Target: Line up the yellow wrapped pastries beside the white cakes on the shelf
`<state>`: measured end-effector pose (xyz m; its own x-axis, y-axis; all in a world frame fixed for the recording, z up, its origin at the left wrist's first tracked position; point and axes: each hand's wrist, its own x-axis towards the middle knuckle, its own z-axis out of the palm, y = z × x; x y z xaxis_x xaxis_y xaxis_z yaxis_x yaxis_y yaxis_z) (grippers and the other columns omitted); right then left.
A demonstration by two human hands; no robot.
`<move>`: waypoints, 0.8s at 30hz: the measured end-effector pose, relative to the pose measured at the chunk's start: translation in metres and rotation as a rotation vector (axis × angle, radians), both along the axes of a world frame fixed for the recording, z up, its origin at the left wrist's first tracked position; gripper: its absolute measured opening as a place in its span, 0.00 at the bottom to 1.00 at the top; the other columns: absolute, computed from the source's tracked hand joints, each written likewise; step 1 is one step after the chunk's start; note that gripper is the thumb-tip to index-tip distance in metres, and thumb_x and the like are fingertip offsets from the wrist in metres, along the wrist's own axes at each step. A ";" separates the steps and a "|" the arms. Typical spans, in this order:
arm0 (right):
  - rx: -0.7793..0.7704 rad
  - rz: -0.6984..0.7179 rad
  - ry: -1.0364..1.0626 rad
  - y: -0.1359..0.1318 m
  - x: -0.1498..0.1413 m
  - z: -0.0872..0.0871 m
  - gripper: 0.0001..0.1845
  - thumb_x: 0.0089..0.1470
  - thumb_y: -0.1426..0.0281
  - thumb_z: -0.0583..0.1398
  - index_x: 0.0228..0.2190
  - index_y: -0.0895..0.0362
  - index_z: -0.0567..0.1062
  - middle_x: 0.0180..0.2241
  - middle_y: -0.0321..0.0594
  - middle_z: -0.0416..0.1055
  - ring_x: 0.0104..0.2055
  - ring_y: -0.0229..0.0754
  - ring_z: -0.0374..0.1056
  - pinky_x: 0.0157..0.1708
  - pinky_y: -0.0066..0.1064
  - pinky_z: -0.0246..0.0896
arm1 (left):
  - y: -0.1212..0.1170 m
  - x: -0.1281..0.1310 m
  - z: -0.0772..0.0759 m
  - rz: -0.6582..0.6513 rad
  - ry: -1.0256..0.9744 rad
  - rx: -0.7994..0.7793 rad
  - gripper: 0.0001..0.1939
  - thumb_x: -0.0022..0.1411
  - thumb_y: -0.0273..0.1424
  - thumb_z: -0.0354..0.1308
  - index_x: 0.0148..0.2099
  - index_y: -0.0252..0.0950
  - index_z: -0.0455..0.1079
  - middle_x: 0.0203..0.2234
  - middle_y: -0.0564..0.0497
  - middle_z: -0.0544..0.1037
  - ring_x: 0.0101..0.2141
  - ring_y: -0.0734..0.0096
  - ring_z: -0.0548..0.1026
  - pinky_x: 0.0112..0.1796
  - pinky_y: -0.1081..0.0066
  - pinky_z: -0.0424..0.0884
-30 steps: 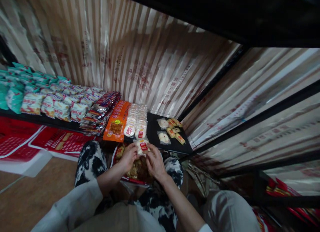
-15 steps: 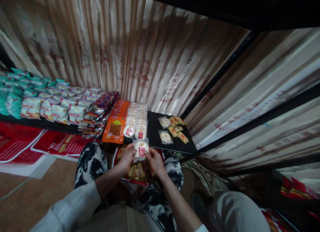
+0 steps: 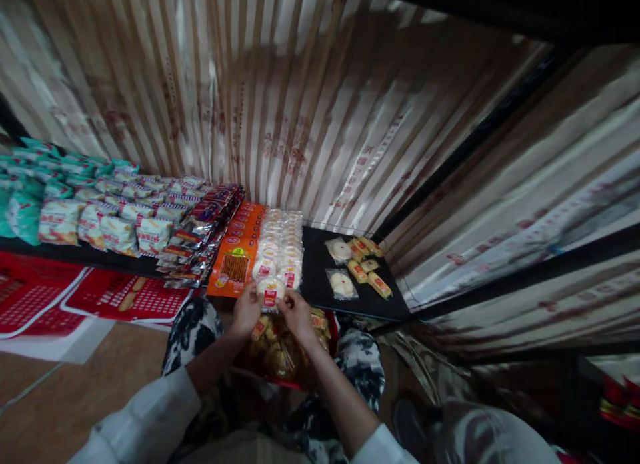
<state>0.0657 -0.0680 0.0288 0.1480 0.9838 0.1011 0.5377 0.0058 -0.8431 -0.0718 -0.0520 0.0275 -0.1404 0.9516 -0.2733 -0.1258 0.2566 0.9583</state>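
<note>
Between my two hands is a round white cracker in a clear wrapper with a red label (image 3: 271,293). My left hand (image 3: 248,309) pinches its left edge, and my right hand (image 3: 296,312) pinches the right edge. The packet is at the shelf's front edge, against the left of two rows of wrapped white crackers (image 3: 292,257); whether it rests there I cannot tell. Below my hands, a red box or bag (image 3: 301,385) between my knees holds several yellow-wrapped snacks (image 3: 280,357).
Left of the rows lie an orange snack pack (image 3: 233,267), dark stacked packets (image 3: 203,234), white bags (image 3: 120,232) and teal bags (image 3: 25,211). The black shelf (image 3: 315,277) bears loose crackers (image 3: 342,284) and yellow packets (image 3: 370,271) at right. Another person's knee (image 3: 493,434) is at lower right.
Both hands have carried the wrapped cracker forward and left, from in front of the shelf to the front of the left row. The view has shifted slightly.
</note>
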 end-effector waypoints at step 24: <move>-0.066 -0.142 -0.116 0.015 0.038 -0.007 0.15 0.48 0.61 0.55 0.30 0.58 0.74 0.27 0.40 0.71 0.28 0.40 0.66 0.31 0.29 0.60 | 0.005 0.047 -0.024 -0.201 0.898 0.530 0.26 0.59 0.26 0.49 0.60 0.30 0.60 0.57 0.38 0.64 0.58 0.56 0.61 0.56 0.58 0.61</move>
<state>0.1036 -0.0528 0.0214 0.2773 0.9589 0.0610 0.6224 -0.1308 -0.7717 -0.0251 -0.0473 0.0034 0.0886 0.9470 0.3086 0.6820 -0.2835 0.6742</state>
